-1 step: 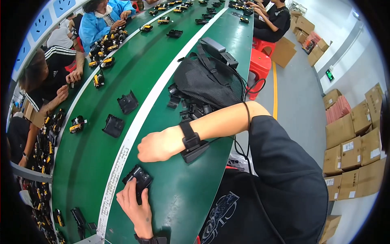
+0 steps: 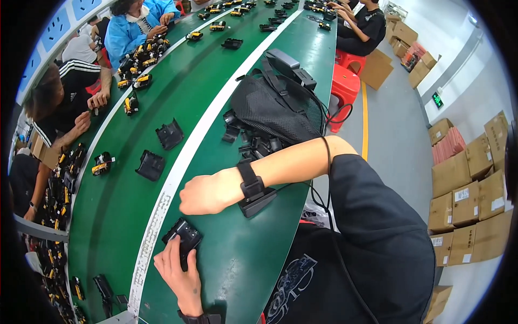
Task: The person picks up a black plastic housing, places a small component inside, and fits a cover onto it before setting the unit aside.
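A black plastic housing (image 2: 189, 236) lies on the green table close to me. The fingers and thumb of my left hand (image 2: 181, 278) hold its near side. Just above it, my right hand (image 2: 208, 194) is curled closed with its back up; whatever is in the fingers is hidden. The right wrist wears a black strap (image 2: 251, 181) with a dark box-shaped device (image 2: 258, 204) under it. Across the white strip, two black plastic covers (image 2: 150, 165) (image 2: 170, 134) rest on the green surface.
Beside my right forearm are a black mesh bag (image 2: 275, 105) and loose black parts (image 2: 261, 146). Yellow-and-black assemblies (image 2: 101, 164) line the table's far side, where other people work. Red stools (image 2: 345, 86) and cardboard boxes (image 2: 467, 200) stand to the right. A cable (image 2: 329, 200) crosses my right arm.
My right hand has shifted slightly to the left. My left hand and the housing look almost unmoved.
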Tool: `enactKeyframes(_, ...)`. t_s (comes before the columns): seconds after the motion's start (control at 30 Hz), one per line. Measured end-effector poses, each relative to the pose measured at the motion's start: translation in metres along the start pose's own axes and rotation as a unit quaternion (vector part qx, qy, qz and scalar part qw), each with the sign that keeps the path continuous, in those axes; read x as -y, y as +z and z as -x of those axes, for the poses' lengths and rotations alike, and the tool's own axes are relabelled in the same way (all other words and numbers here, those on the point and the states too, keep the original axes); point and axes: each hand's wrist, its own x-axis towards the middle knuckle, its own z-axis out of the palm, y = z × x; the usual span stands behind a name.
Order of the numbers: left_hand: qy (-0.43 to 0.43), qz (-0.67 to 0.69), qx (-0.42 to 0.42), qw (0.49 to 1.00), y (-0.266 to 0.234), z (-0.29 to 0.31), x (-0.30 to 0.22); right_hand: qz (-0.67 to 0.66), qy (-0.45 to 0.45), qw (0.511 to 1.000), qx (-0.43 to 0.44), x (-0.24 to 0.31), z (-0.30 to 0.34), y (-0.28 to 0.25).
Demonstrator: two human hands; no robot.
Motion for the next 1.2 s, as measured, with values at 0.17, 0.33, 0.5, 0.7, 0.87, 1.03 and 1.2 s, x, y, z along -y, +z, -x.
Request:
enactKeyframes(0.17,-0.016,-0.013,-0.004,1.000,-0.004,0.013,0.015,0.024,0.018,0.989,-0.146,0.008,-0.009,0.023)
enactKeyframes(0.33,0.031,0.016,-0.045,0.998,0.000,-0.003,0.007,0.003,0.047,0.985,-0.164,0.007,0.025,0.010)
enactKeyframes(0.5,0.004,0.000,-0.039,0.999,0.002,-0.002,0.007,-0.120,-0.076,0.972,-0.188,0.036,0.006,0.005)
enactKeyframes(0.7,0.018,-0.005,-0.049,0.999,0.003,0.001,0.003,-0.040,-0.078,0.979,-0.183,0.046,-0.007,0.018)
enactKeyframes(0.87,0.027,-0.013,-0.040,0.999,0.003,0.000,0.004,0.031,-0.054,0.975,-0.215,0.052,-0.010,0.017)
enactKeyframes(1.03,0.047,-0.053,-0.045,0.996,0.004,-0.003,0.006,0.069,-0.098,0.967,-0.226,0.043,-0.016,0.007)
enactKeyframes(1.2,0.041,-0.041,-0.046,0.997,0.003,0.000,0.009,0.086,-0.115,0.965,-0.220,0.047,-0.018,0.001)
